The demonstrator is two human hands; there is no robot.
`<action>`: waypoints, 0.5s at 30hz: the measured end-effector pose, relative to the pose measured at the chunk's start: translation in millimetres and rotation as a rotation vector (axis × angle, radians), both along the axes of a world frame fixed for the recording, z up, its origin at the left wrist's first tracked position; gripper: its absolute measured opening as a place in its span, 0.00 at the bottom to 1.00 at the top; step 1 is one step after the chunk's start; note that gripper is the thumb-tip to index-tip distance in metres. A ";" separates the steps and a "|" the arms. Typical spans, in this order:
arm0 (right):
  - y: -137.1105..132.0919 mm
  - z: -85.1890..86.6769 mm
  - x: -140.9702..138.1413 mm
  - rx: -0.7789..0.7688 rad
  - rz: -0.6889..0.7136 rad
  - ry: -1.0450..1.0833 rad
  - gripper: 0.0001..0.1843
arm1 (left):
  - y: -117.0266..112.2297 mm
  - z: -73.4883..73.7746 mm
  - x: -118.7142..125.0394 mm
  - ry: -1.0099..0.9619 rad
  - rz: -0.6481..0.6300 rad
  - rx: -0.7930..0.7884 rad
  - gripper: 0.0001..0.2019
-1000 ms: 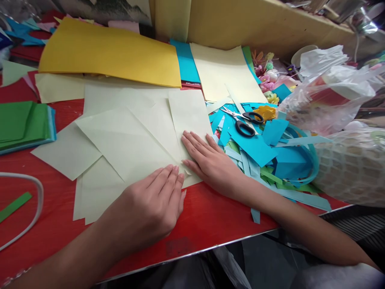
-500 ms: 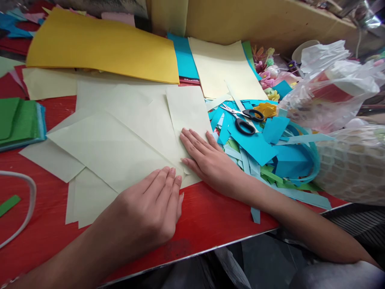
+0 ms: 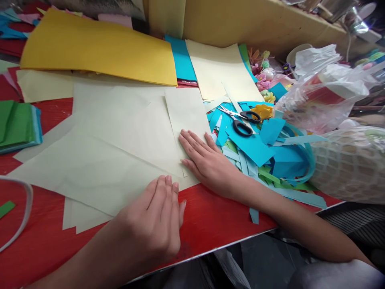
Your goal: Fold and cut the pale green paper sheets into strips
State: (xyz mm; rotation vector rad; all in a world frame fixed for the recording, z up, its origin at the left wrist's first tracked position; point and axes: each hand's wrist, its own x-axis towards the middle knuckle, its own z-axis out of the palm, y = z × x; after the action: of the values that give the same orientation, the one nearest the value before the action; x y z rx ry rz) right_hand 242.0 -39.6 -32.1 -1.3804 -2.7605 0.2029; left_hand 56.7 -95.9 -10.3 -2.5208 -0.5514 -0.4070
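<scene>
Several pale cream paper sheets [image 3: 120, 136] lie overlapped on a red table [image 3: 210, 216]. My left hand [image 3: 156, 220] rests flat near the table's front edge, fingers together and stretched out, fingertips on the corner of the top sheet. My right hand [image 3: 207, 160] lies flat, fingers spread, pressing the right edge of the cream sheets. Black-handled scissors [image 3: 242, 120] lie on a heap of blue paper scraps [image 3: 264, 152] just right of that hand.
A large yellow sheet [image 3: 99, 48] lies at the back, with blue and cream sheets [image 3: 222, 68] beside it. Green folded paper [image 3: 18, 124] sits at the left. Plastic bags [image 3: 327, 92] and a white mesh bundle [image 3: 349, 164] crowd the right. A white band [image 3: 21, 224] curves at the left edge.
The top cream sheet has swung flatter and further left. My left hand has drawn back slightly toward the front edge. My right hand has stayed in place.
</scene>
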 end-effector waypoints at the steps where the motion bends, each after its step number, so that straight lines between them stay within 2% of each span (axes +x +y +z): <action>1: -0.1 0.2 -0.2 0.003 -0.003 -0.004 0.29 | -1.7 -0.4 0.3 -0.002 0.005 0.005 0.12; 6: -0.6 -1.1 -0.3 0.020 -0.003 -0.007 0.29 | -7.3 -2.5 0.4 -0.041 0.027 0.018 0.13; 9: -0.2 -3.5 0.1 0.045 -0.005 0.007 0.29 | -7.7 -4.9 -2.8 -0.032 -0.059 0.004 0.13; 12: 0.3 -5.6 0.0 0.068 0.006 0.037 0.28 | -7.7 -6.6 -3.2 -0.034 -0.179 -0.129 0.15; 15: -1.2 -5.5 -1.1 0.069 0.034 0.066 0.28 | -6.5 -4.1 1.3 -0.090 -0.236 -0.361 0.17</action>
State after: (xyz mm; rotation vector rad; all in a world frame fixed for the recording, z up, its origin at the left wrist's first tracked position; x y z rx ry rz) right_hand 240.9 -40.8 -37.6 -1.2870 -2.7121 0.1496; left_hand 57.9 -102.4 -14.4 -2.9413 -0.3874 -0.5518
